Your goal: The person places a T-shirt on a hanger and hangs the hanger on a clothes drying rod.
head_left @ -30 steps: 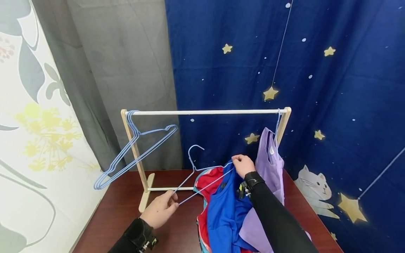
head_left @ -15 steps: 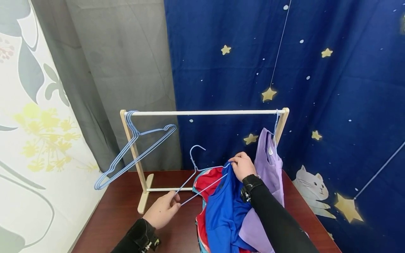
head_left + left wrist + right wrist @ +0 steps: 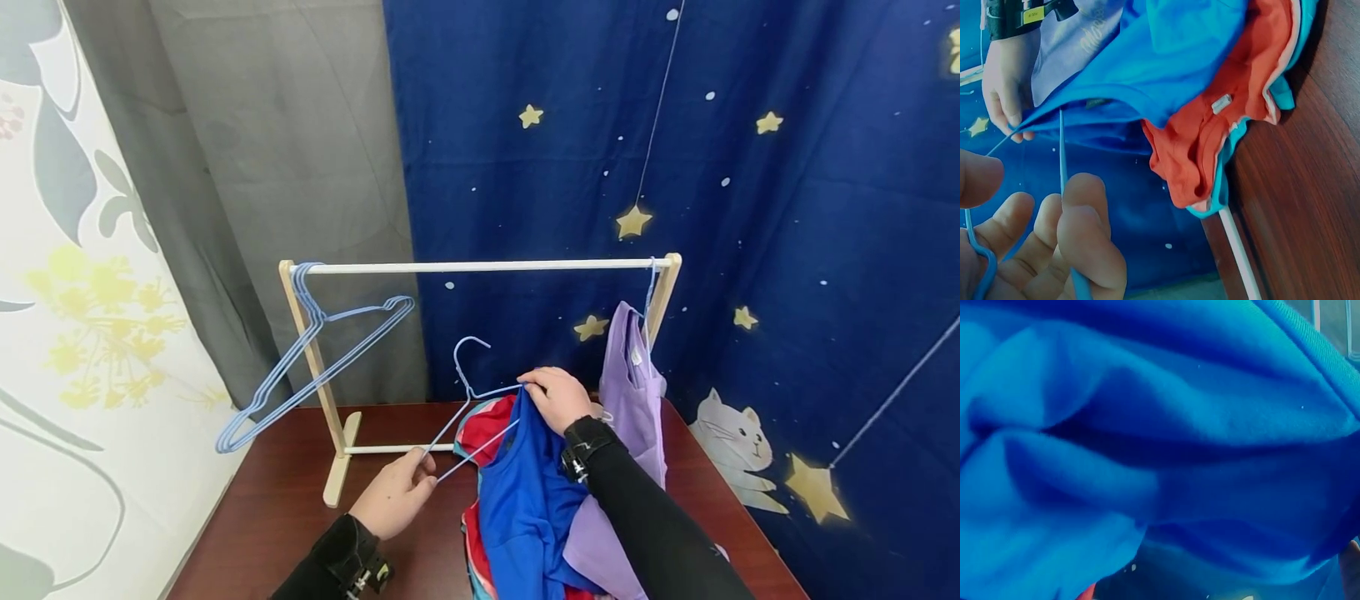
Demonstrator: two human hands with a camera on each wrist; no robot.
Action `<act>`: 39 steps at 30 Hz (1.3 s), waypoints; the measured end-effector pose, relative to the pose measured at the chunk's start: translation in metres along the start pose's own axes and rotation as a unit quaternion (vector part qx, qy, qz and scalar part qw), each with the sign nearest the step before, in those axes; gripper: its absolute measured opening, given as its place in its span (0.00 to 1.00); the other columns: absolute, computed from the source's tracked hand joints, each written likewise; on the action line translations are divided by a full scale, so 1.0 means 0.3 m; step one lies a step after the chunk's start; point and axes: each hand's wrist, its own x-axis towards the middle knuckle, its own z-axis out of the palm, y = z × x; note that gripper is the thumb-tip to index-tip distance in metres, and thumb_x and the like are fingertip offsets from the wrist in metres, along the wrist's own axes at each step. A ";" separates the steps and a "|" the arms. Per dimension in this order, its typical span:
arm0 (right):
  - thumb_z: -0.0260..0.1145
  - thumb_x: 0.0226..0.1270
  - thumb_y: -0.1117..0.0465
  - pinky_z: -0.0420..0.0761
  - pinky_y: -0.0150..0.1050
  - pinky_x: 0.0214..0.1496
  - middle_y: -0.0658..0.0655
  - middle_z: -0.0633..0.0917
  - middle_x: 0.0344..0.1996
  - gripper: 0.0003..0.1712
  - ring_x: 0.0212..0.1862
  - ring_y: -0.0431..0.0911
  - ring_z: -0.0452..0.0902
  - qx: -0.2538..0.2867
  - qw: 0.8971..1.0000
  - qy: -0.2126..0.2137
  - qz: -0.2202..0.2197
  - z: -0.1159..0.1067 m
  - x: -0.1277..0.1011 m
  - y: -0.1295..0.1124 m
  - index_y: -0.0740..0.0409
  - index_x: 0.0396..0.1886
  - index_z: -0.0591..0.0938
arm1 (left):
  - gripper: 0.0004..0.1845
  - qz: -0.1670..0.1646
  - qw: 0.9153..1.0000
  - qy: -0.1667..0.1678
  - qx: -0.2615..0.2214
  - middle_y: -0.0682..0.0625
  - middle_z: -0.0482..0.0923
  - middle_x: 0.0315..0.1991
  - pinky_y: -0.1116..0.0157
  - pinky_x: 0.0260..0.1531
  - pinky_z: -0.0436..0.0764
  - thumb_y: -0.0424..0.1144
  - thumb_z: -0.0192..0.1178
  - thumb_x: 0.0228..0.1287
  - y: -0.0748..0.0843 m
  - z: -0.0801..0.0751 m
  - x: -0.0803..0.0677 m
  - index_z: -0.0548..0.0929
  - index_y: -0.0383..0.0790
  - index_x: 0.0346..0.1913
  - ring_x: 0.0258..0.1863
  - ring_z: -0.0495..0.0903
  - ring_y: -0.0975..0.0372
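Note:
My left hand [image 3: 396, 493] grips the left end of a light blue wire hanger [image 3: 467, 406], whose hook points up. Its right end runs inside the neckline of a blue garment [image 3: 528, 500]. My right hand [image 3: 558, 398] pinches that garment at its upper edge, around the hanger's right shoulder. In the left wrist view, the hanger's bar [image 3: 1062, 150] passes between the left fingers and goes into the blue neck opening. Blue cloth [image 3: 1160, 456] fills most of the right wrist view. A red garment [image 3: 487, 437] with teal cloth lies just behind and left of the blue one.
A rack with a white top rail [image 3: 480, 267] and wooden posts stands on the dark red table [image 3: 247, 533]. Several bare blue hangers [image 3: 315, 358] hang at its left end. A purple garment [image 3: 633, 392] hangs on the right, and curtains stand behind.
My right hand has moved left along the hanger with the blue garment's edge, covering more of the hanger's right end. The left hand has shifted slightly right.

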 end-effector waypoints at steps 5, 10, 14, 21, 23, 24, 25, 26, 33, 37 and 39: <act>0.66 0.72 0.60 0.75 0.47 0.62 0.49 0.88 0.49 0.11 0.57 0.48 0.81 0.025 1.000 -0.004 -0.005 -0.007 0.006 -0.041 0.47 0.48 0.90 | 0.06 0.016 1.000 0.014 0.005 0.56 0.73 0.26 0.64 0.26 0.72 0.36 0.60 0.70 0.020 0.019 0.021 0.76 0.41 0.45 0.24 0.72 0.65; 0.65 0.73 0.59 0.76 0.48 0.61 0.48 0.88 0.50 0.11 0.56 0.48 0.82 0.059 0.998 -0.013 0.006 -0.017 0.006 -0.074 0.47 0.50 0.90 | 0.08 0.015 1.000 0.013 -0.006 0.56 0.73 0.26 0.65 0.25 0.73 0.37 0.60 0.70 0.036 0.038 0.042 0.76 0.38 0.46 0.24 0.72 0.65; 0.65 0.74 0.59 0.77 0.48 0.60 0.48 0.88 0.49 0.11 0.54 0.47 0.83 0.088 0.995 -0.034 0.016 -0.023 -0.001 -0.098 0.46 0.49 0.90 | 0.07 0.018 1.000 0.006 -0.019 0.55 0.74 0.26 0.65 0.24 0.73 0.37 0.60 0.70 0.047 0.052 0.049 0.75 0.39 0.45 0.24 0.72 0.64; 0.66 0.73 0.59 0.79 0.46 0.56 0.49 0.88 0.44 0.11 0.49 0.46 0.83 0.141 0.988 -0.056 0.004 -0.023 -0.002 -0.144 0.51 0.50 0.89 | 0.08 0.029 0.999 0.006 -0.022 0.56 0.75 0.27 0.65 0.26 0.75 0.38 0.59 0.71 0.060 0.084 0.069 0.76 0.38 0.45 0.26 0.74 0.64; 0.66 0.73 0.59 0.79 0.45 0.54 0.47 0.88 0.43 0.12 0.48 0.44 0.83 0.144 0.988 -0.054 0.007 -0.023 -0.004 -0.152 0.50 0.51 0.89 | 0.07 0.028 0.999 0.009 -0.019 0.56 0.75 0.27 0.64 0.26 0.75 0.38 0.59 0.71 0.065 0.089 0.074 0.76 0.39 0.44 0.26 0.74 0.64; 0.65 0.73 0.59 0.79 0.45 0.54 0.46 0.87 0.43 0.12 0.47 0.43 0.82 0.144 0.988 -0.054 0.006 -0.023 -0.005 -0.156 0.50 0.51 0.89 | 0.06 0.028 0.999 0.011 -0.018 0.56 0.75 0.27 0.64 0.26 0.75 0.38 0.59 0.70 0.068 0.092 0.076 0.76 0.40 0.44 0.26 0.74 0.64; 0.65 0.74 0.58 0.79 0.45 0.53 0.45 0.87 0.42 0.12 0.47 0.43 0.82 0.142 0.988 -0.056 0.006 -0.023 -0.007 -0.159 0.50 0.51 0.89 | 0.06 0.025 0.999 0.011 -0.019 0.56 0.74 0.26 0.64 0.26 0.74 0.38 0.59 0.70 0.073 0.093 0.078 0.75 0.41 0.43 0.26 0.74 0.64; 0.64 0.75 0.57 0.79 0.44 0.53 0.44 0.86 0.42 0.12 0.47 0.42 0.81 0.141 0.988 -0.059 0.004 -0.022 -0.008 -0.163 0.49 0.51 0.89 | 0.05 0.026 0.999 0.012 -0.020 0.56 0.74 0.26 0.64 0.26 0.74 0.38 0.59 0.70 0.077 0.095 0.080 0.75 0.42 0.43 0.26 0.74 0.64; 0.60 0.78 0.57 0.74 0.48 0.55 0.47 0.79 0.32 0.07 0.43 0.46 0.77 0.074 0.995 -0.059 -0.035 -0.008 -0.008 -0.179 0.51 0.36 0.80 | 0.08 0.038 0.998 -0.014 -0.051 0.55 0.75 0.29 0.64 0.29 0.76 0.37 0.60 0.71 0.100 0.109 0.086 0.74 0.39 0.47 0.28 0.76 0.63; 0.56 0.79 0.60 0.70 0.50 0.62 0.48 0.79 0.32 0.07 0.45 0.48 0.78 0.052 0.996 -0.060 -0.042 -0.004 -0.006 -0.180 0.52 0.38 0.79 | 0.16 0.049 0.994 -0.051 -0.084 0.52 0.77 0.37 0.63 0.35 0.78 0.39 0.61 0.71 0.086 0.100 0.080 0.72 0.38 0.56 0.34 0.78 0.62; 0.55 0.79 0.60 0.71 0.51 0.62 0.50 0.82 0.36 0.07 0.47 0.49 0.79 0.054 0.996 -0.062 -0.040 -0.010 -0.004 -0.181 0.53 0.41 0.80 | 0.18 0.048 0.988 -0.080 -0.124 0.48 0.78 0.42 0.61 0.38 0.81 0.41 0.58 0.74 0.068 0.085 0.077 0.70 0.39 0.61 0.39 0.80 0.59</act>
